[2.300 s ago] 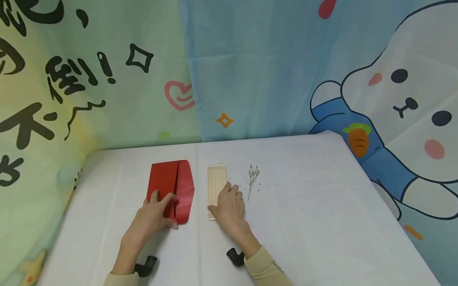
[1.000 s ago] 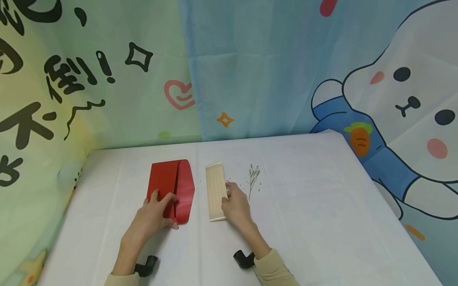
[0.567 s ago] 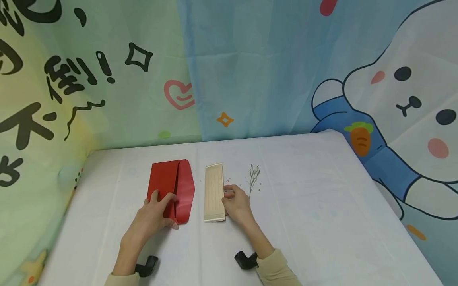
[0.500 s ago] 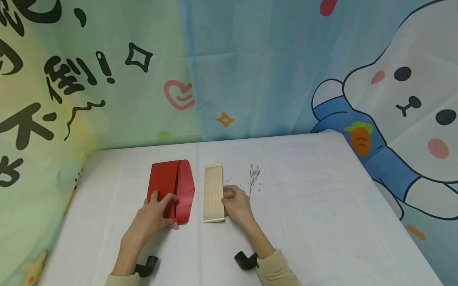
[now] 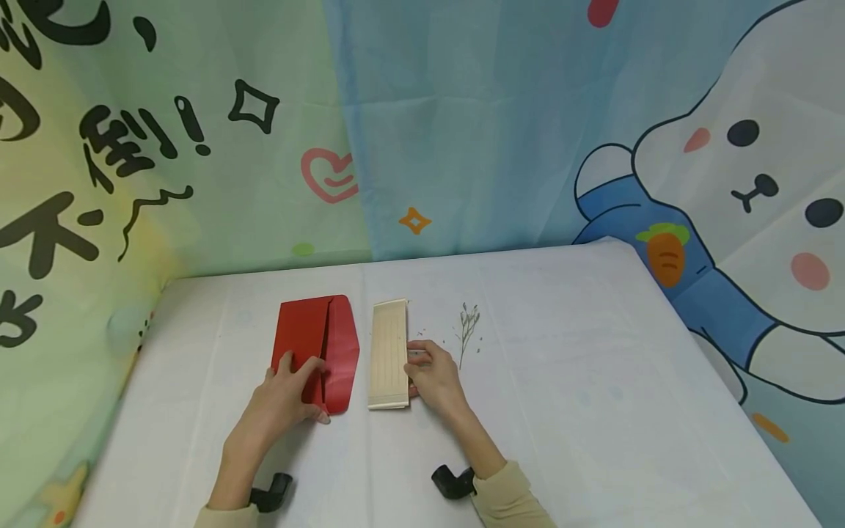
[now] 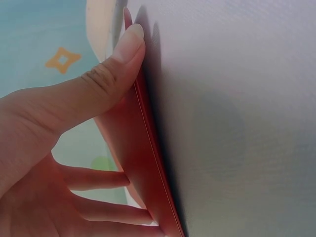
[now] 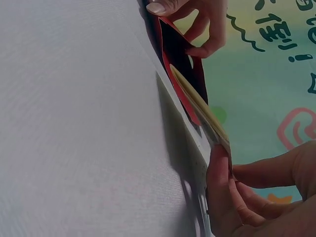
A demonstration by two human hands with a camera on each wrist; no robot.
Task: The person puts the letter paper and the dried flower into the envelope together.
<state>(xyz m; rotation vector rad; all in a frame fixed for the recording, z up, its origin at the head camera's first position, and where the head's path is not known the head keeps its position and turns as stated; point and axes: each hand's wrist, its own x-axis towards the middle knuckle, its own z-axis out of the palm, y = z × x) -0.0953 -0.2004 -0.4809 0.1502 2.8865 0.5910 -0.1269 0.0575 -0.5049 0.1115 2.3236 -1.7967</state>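
Observation:
A red envelope [image 5: 300,330] lies on the table with its flap spread to the right. My left hand [image 5: 280,396] holds it, fingers over its face and thumb at the near edge. In the right wrist view the envelope's mouth gapes dark, and a left finger lifts its upper side. Just right of it is a folded cream sheet of letter paper [image 5: 388,352] with faint lines. My right hand [image 5: 436,381] pinches the sheet's right edge between thumb and fingers, and the sheet [image 7: 197,101] is tilted off the table. In the head view the sheet and flap are apart.
A thin dried sprig [image 5: 466,334] lies right of the right hand, with small crumbs around it. The white tablecloth [image 5: 594,411] spreads to the right. A printed curtain [image 5: 462,147] hangs behind the table. Black mounts [image 5: 271,493] are on both wrists.
My right hand has picked up the letter paper by its right edge and brought it slightly left, nearer the envelope. My left hand and the envelope have stayed put.

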